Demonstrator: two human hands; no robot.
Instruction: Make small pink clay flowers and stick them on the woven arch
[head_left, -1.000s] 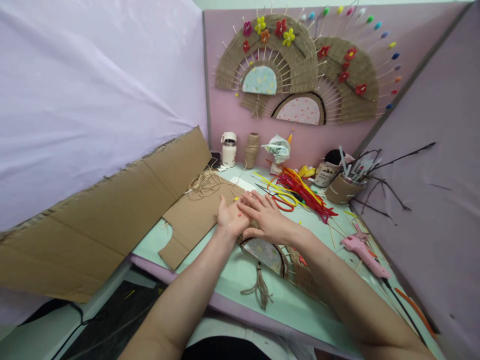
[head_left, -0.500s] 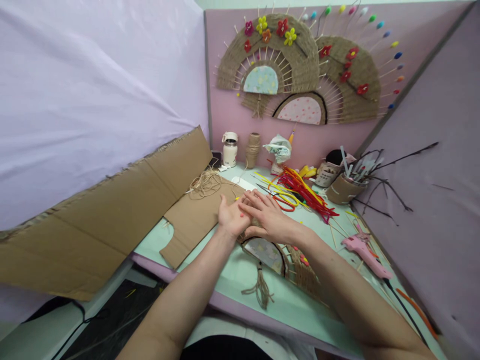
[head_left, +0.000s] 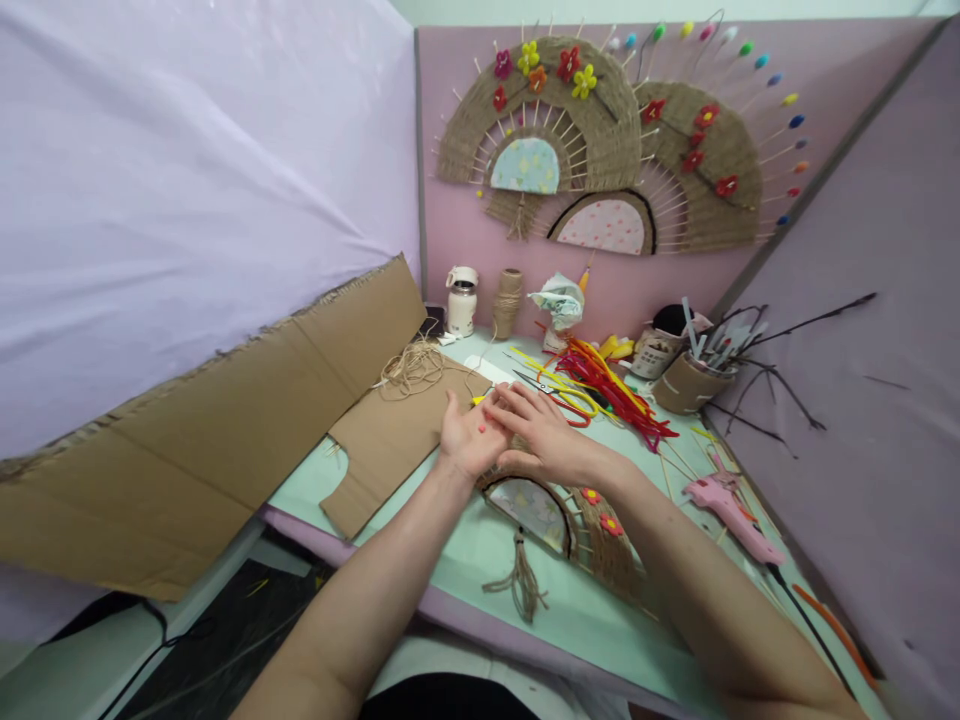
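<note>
My left hand [head_left: 466,440] lies palm up over the table, its fingers stretched out and partly covered. A small red ball [head_left: 481,429] rests on that palm. Flat across the left fingers is my right hand [head_left: 541,432], palm down, with its fingers extended. Whether anything lies between the two hands is hidden. Just below them on the table is a woven twine fan [head_left: 531,505] with a patterned half-round centre, red flowers and a twine tassel [head_left: 521,580]. My right forearm hides part of the fan.
Cardboard [head_left: 397,420] and a twine tangle [head_left: 412,368] lie left. Scissors [head_left: 570,408] and red and yellow pipe cleaners [head_left: 611,385] sit behind my hands. A pink glue gun [head_left: 735,515] and a pot with brushes [head_left: 690,380] are right. Decorated fans [head_left: 611,130] hang on the back wall.
My right hand has slid slightly over the left fingers, and the red ball sits a little differently on the palm. More of the fan's red flowers show beside my right forearm.
</note>
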